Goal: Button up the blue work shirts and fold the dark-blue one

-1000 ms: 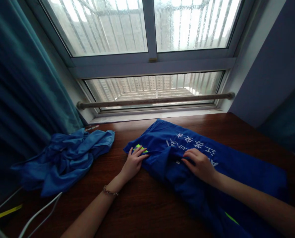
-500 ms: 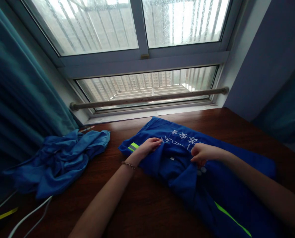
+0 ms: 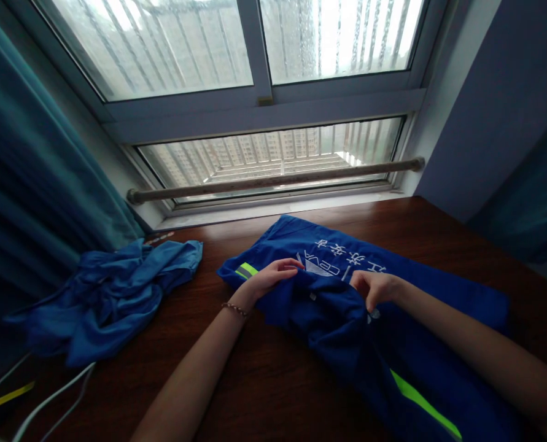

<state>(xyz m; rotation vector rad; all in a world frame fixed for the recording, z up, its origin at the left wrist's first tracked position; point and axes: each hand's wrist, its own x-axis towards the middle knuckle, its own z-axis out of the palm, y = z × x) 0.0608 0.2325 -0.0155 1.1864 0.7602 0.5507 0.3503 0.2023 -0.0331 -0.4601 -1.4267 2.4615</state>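
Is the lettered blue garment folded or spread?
Partly spread: the blue garment lies fairly flat on its far side, white lettering showing, but is rumpled between the left hand and right hand.

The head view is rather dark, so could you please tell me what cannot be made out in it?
In the head view:
- Some fingertips of the right hand: hidden behind the hand itself.
- Garment, lower part: cut off by the bottom edge.
- Tag: too small to read.
- Yellow strip, left end: cut off by the left edge.
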